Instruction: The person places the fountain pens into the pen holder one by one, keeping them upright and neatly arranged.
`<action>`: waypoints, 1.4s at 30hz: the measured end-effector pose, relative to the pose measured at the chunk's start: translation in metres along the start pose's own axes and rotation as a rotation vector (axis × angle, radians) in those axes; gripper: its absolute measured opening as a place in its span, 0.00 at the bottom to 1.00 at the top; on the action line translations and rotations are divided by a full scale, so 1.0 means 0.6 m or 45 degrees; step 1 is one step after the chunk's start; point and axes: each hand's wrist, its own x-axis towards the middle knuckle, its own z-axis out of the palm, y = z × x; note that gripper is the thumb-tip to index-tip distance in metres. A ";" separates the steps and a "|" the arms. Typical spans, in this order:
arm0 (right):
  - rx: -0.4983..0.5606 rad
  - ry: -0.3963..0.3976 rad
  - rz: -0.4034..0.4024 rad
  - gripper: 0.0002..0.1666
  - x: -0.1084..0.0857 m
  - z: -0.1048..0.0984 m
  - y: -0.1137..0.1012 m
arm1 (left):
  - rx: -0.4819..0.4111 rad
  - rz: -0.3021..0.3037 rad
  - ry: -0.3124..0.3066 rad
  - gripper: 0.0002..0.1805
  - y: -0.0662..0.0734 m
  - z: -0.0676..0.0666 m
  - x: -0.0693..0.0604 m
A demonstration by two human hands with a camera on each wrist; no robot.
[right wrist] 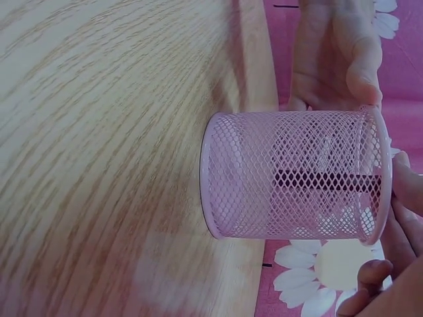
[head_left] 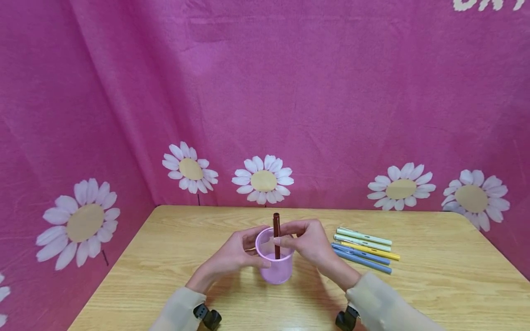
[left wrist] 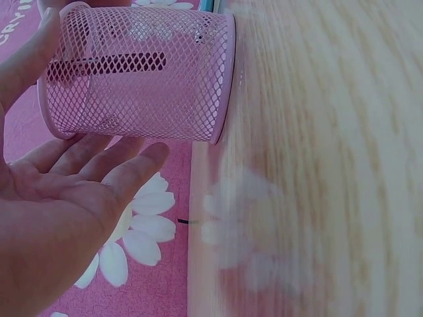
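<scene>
A pink mesh pen holder [head_left: 277,272] stands upright on the wooden table. My left hand [head_left: 232,255] holds it from the left, thumb on the near side by the rim and the other fingers round the far side. A dark red-brown pen [head_left: 276,225] is upright inside the opening, its lower part seen through the mesh in both wrist views. My right hand [head_left: 308,241] pinches this pen between thumb and fingers at the rim. In the right wrist view, the lower end of the pen [right wrist: 324,180] is above the holder's base.
To the right of the holder lie several pens side by side: light green pens [head_left: 364,236], a yellow pen [head_left: 377,250] and blue pens [head_left: 362,259]. Behind and left of the table [head_left: 447,276] hangs a pink cloth [head_left: 310,115] printed with daisies.
</scene>
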 end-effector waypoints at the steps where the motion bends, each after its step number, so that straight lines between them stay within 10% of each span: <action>1: -0.007 0.002 -0.003 0.13 0.000 0.000 0.000 | 0.003 -0.003 0.002 0.45 0.000 0.000 0.000; 27: -0.227 -0.030 -0.079 0.11 -0.001 -0.001 -0.004 | 0.014 0.003 -0.017 0.41 0.002 -0.002 0.001; 42: -0.496 -0.017 -0.209 0.08 -0.034 -0.130 -0.004 | 0.018 -0.024 0.019 0.48 -0.002 -0.001 0.002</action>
